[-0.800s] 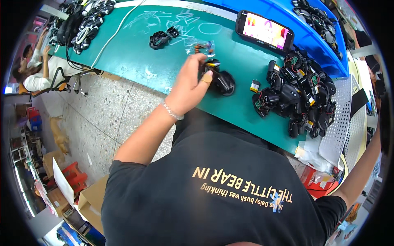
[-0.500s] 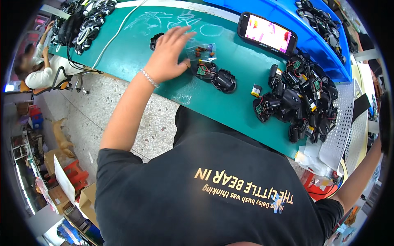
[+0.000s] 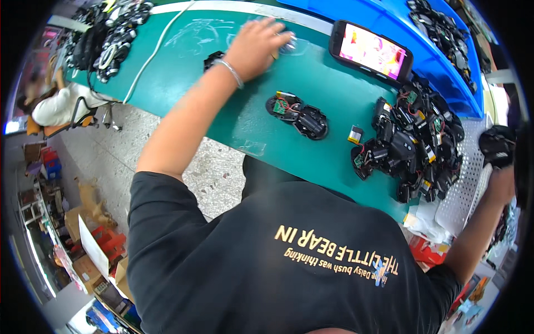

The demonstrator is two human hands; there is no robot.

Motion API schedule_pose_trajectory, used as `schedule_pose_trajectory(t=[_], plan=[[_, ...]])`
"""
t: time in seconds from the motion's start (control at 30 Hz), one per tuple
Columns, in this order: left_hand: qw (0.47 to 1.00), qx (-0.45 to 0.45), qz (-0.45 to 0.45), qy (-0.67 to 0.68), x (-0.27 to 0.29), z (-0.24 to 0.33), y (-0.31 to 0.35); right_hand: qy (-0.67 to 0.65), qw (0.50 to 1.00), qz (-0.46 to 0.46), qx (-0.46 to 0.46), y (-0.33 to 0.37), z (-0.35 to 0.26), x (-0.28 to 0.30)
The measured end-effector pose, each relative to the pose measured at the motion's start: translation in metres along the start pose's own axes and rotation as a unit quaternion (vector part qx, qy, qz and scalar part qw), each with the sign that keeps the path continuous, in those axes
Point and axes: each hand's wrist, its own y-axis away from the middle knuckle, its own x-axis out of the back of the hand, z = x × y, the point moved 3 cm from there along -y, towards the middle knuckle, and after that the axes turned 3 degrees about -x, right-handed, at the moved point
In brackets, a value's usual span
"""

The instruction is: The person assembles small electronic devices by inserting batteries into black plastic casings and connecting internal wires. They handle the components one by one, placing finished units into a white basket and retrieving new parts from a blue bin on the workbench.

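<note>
My left hand point(image 3: 257, 49) is at the far side of the green table, fingers curled over a small clear plastic bag point(image 3: 288, 45), mostly hidden beneath them. Nearer me lies an opened black plastic housing: one half point(image 3: 282, 107) carries a green circuit board, red wires and a battery, and the other half point(image 3: 310, 122) sits beside it. Just left of my left wrist is another small black part point(image 3: 213, 60). At the far right rim, my right hand point(image 3: 502, 185) is closed on a black rounded housing point(image 3: 497, 146) above a perforated metal tray point(image 3: 457, 203); its fingers are partly hidden.
A pile of black housings point(image 3: 409, 145) with boards and batteries covers the right of the table, a loose battery point(image 3: 355, 134) beside it. Behind stand a phone point(image 3: 371, 51) and a blue bin point(image 3: 470, 94). A white cable point(image 3: 149, 61) crosses the left; a person point(image 3: 58, 106) sits beyond.
My left hand has moved away from me and right, and the plastic bag has shifted with it from beside the opened housing. My right hand has come into view with a black housing.
</note>
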Motion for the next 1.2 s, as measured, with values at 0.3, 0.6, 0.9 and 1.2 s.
schedule_pose_trajectory(t=[0.3, 0.6, 0.9, 1.2], plan=[[0.997, 0.067, -0.016, -0.026, -0.031, -0.118, -0.009, -0.44, 0.884, -0.06, 0.145, -0.01, -0.212, -0.044], [0.752, 0.162, 0.097, 0.631, 0.061, 0.066, 0.001, -0.461, 0.861, -0.08, 0.2, 0.003, -0.257, -0.07], [0.48, 0.189, 0.136, 0.846, 0.092, 0.127, 0.003, -0.459, 0.848, 0.001, 0.267, 0.008, -0.281, -0.062], [0.614, 0.163, 0.246, 0.732, 0.099, 0.131, 0.01, -0.537, 0.826, 0.096, 0.144, 0.024, -0.274, -0.058]])
